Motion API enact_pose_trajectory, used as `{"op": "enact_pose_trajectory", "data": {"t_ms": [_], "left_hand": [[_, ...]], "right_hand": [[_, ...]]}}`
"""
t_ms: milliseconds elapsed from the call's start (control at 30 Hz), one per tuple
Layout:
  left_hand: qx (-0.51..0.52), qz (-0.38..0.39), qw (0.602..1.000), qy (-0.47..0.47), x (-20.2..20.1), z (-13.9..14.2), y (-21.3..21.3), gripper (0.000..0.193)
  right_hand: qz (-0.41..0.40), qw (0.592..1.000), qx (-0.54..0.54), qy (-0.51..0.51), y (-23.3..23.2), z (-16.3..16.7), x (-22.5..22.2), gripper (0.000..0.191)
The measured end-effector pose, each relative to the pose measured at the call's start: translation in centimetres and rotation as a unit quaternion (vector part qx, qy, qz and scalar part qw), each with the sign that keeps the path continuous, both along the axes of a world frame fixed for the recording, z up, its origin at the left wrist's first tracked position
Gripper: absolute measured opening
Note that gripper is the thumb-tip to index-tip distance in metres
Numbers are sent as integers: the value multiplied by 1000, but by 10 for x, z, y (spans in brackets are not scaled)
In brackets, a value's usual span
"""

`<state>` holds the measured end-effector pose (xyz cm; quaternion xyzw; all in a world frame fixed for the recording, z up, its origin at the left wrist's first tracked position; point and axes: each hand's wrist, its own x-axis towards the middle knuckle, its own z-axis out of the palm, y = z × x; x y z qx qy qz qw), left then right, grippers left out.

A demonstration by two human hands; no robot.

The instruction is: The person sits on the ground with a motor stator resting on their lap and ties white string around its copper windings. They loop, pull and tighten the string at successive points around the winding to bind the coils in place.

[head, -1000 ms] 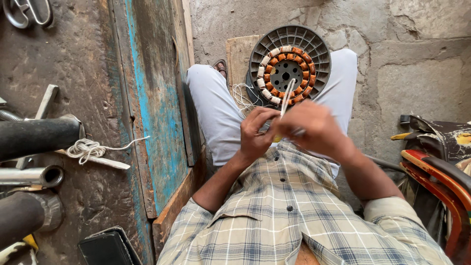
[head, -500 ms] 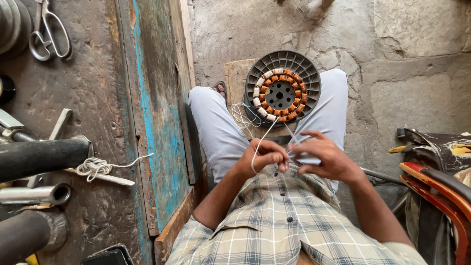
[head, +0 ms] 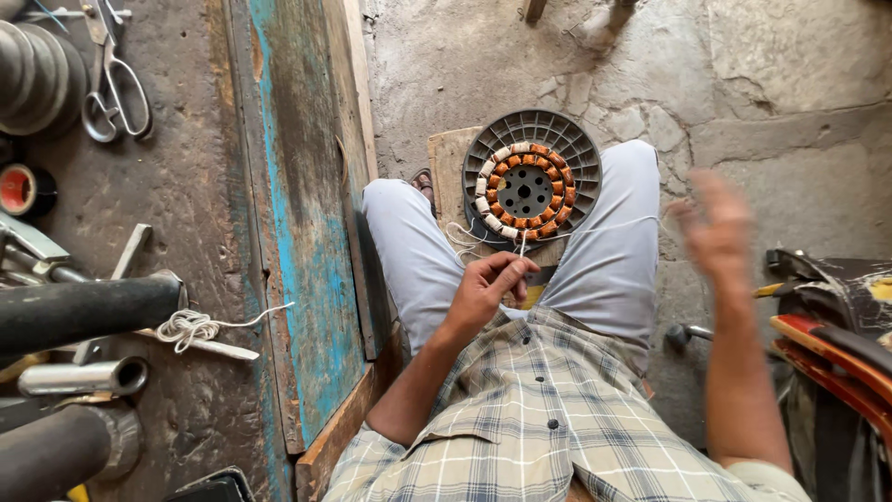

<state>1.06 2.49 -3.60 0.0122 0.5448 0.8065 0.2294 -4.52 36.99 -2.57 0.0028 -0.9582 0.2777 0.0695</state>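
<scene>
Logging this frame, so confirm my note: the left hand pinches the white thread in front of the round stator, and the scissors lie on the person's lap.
One detail is wrong. The head view shows the scissors on the dark workbench at the far left, not on the lap. The left hand does pinch the white thread before the stator.

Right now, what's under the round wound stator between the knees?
The stator rests on a wooden board lying on the stone floor. Only the board's left edge shows; the rest, and the ground beneath it, is covered.
</scene>
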Motion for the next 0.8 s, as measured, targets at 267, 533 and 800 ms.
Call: {"op": "enact_pose_trajectory", "data": {"t_ms": [267,533,800], "left_hand": [[-42,18,999,7,-1,4,-14,24],[-39,17,999,10,-4,-5,1,25],[-67,-12,997,20,-5,7,-4,26]], "right_hand": [[45,936,-344,57,28,2,5,30],[-103,967,219,87,56,4,-28,52],[234,901,-358,-77,-49,-1,0,32]]}}
